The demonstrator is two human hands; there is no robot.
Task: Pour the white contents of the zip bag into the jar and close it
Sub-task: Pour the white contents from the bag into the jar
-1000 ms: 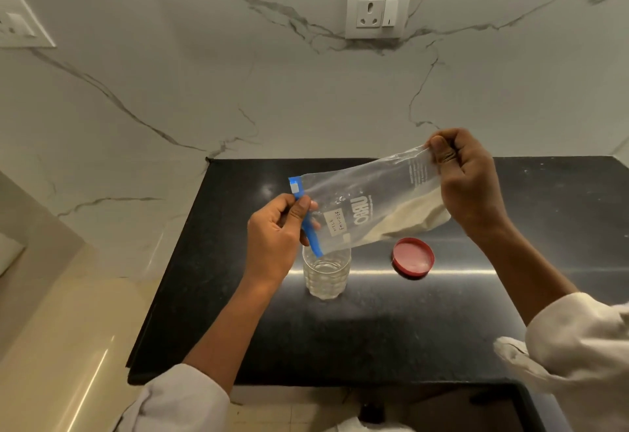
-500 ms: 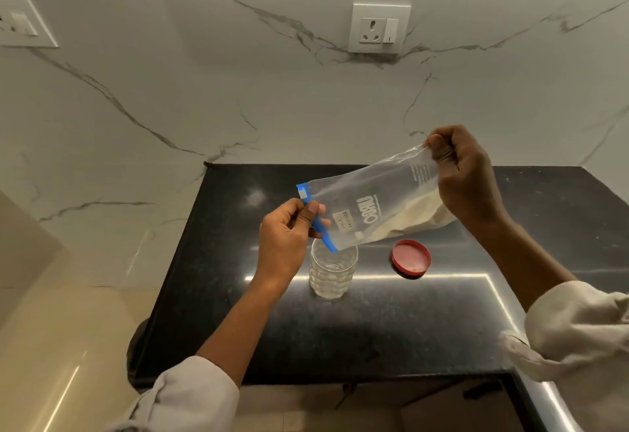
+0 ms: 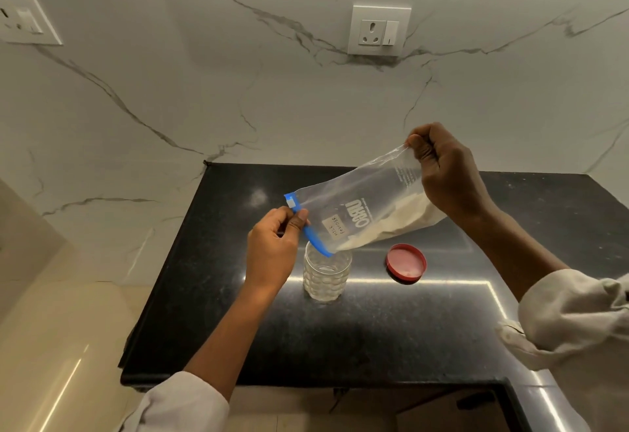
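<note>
Since a second ago the bag (image 3: pixel 360 207), pinched by the left hand (image 3: pixel 272 251) at its blue zip and gripped by the right hand (image 3: pixel 446 173) at its base, has tilted steeper, sliding powder (image 3: pixel 391 224) toward the jar (image 3: pixel 326 276), so pouring looks imminent.

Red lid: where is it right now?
In the head view the red lid lies flat on the black counter, right of the open jar, beneath the tilted bag.
</note>
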